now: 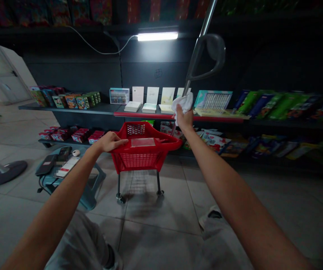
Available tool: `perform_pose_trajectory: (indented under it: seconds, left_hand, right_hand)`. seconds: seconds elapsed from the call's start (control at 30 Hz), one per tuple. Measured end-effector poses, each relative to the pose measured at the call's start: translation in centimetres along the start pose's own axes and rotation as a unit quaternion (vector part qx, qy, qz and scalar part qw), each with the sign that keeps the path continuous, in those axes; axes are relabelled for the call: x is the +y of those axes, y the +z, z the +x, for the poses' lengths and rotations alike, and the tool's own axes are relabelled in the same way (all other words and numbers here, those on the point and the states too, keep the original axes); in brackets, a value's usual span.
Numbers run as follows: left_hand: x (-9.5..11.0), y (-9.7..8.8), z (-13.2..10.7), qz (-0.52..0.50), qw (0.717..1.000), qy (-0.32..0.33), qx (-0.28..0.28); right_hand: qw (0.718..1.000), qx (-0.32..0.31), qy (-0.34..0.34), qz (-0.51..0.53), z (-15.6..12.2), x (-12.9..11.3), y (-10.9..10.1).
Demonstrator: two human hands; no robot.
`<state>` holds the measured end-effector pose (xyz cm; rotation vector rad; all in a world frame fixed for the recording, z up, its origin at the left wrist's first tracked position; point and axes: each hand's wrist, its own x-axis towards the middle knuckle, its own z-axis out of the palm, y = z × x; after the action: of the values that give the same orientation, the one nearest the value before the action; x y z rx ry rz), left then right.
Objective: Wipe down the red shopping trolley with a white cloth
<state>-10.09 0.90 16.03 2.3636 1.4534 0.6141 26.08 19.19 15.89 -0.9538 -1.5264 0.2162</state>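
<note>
In front of me stands a small red shopping cart (138,159) with a plastic basket and dark legs on casters. My left hand (111,141) grips the left end of its handle bar, one finger lying along the top. A metal pole (188,77) with a grey loop-shaped plastic piece (221,56) rises at the cart's right side. Around the pole, below that loop, my right hand (184,118) is closed on a crumpled white cloth (184,102). The cloth hides the part of the pole beneath it.
Behind the cart, a dark shelf (93,108) bears boxes, booklets (149,107) and bagged goods (276,108). A lit tube lamp (157,36) hangs above. At left are a blue-grey stool (89,195) carrying a phone (67,167) and a round stand base (6,173).
</note>
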Motion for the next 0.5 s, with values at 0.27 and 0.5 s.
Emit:
perform_pose_trajectory:
  seconds: [0.27, 0.5]
  left_hand:
    - [-4.0, -0.9, 1.2, 0.049, 0.996, -0.030, 0.072]
    - [-5.1, -2.0, 1.6, 0.060, 0.992, -0.053, 0.093]
  right_hand:
    - [0.998, -0.024, 0.029, 0.044, -1.9, -1.9, -0.7]
    - [0.998, -0.033, 0.041, 0.036, -5.2, -2.6, -0.6]
